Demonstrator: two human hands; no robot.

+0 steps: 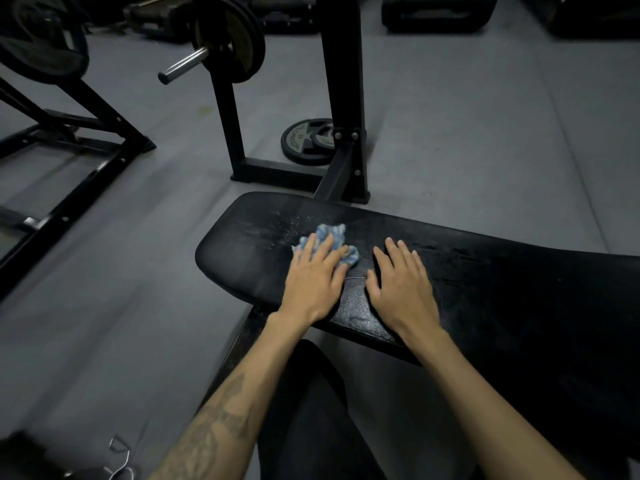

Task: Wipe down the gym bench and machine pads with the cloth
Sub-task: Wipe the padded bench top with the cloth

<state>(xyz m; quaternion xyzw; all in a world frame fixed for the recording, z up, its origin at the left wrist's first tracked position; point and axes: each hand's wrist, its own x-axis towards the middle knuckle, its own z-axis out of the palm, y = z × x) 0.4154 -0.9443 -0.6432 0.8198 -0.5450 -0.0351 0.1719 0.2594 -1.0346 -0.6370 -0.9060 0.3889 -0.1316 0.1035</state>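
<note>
Left hand [313, 271]: fingers flat, pressing crumpled blue cloth [329, 242] onto black padded bench [242, 247].
Right hand [403, 277]: fingers straight, resting on bench beside cloth.
Beyond bench: black weight plate [304, 142] on floor, behind rack upright [343, 98].

Both forearms are bare, with no sleeves showing. The left forearm [214, 420] carries a dark tattoo. Black trousers [311, 410] cover the legs.
</note>
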